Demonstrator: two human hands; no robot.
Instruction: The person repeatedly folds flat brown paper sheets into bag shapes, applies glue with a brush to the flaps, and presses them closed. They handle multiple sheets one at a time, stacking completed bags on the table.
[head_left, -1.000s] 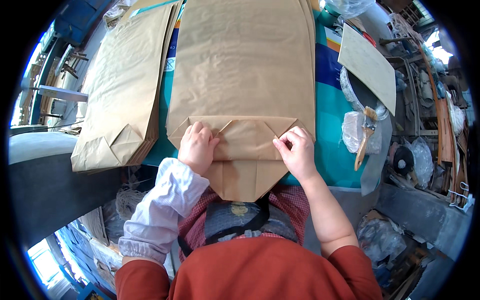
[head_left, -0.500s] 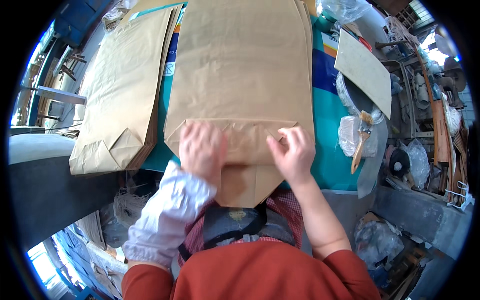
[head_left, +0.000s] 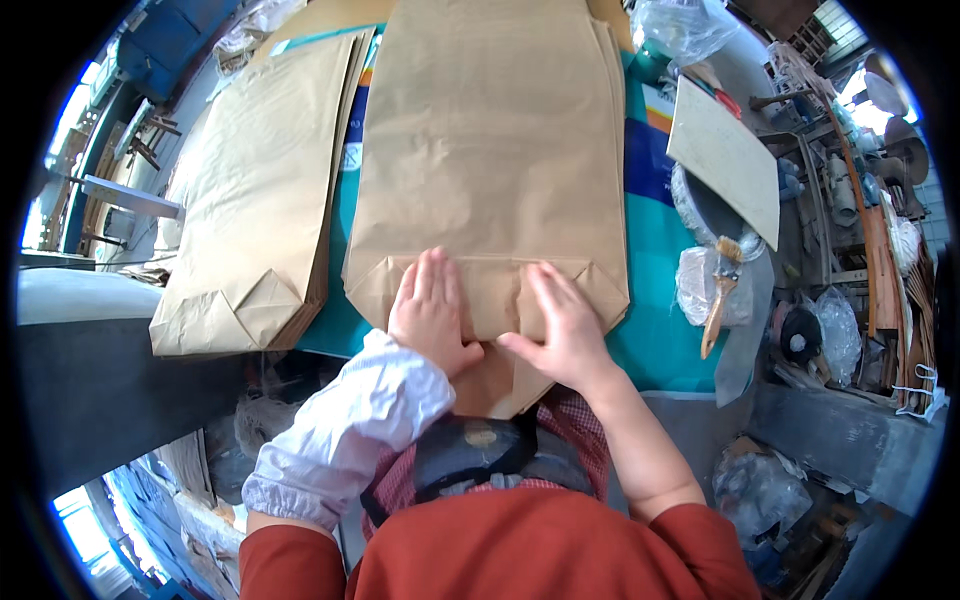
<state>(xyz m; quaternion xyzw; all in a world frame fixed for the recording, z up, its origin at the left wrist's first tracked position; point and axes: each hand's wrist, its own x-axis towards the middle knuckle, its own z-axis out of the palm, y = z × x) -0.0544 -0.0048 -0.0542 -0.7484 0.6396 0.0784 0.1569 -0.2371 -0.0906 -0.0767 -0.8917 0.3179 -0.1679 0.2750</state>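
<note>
A large brown paper bag (head_left: 480, 150) lies flat on top of a stack before me, its bottom end folded near the table's front edge. My left hand (head_left: 432, 312) rests on the folded bottom flap, fingers stretched out and pointing away from me. To its right, my right hand (head_left: 562, 332) presses on the same flap, fingers extended and thumb spread inward. Between the hands the flap's middle shows, and a paper end sticks out below it toward my lap. A second stack of brown paper bags (head_left: 255, 200) with folded bottoms lies at the left.
A teal sheet (head_left: 655, 300) covers the table. On the right are a wooden-handled brush (head_left: 722, 295) on a plastic-wrapped block, a round tub (head_left: 700, 195) partly covered by a pale board (head_left: 728, 160), and red-handled scissors (head_left: 727, 103). Crumpled clear plastic (head_left: 685, 30) sits at the back right.
Both hands have gone from curled fingers at the flap's corners to flat, outstretched fingers closer to its middle. The flap now lies flatter.
</note>
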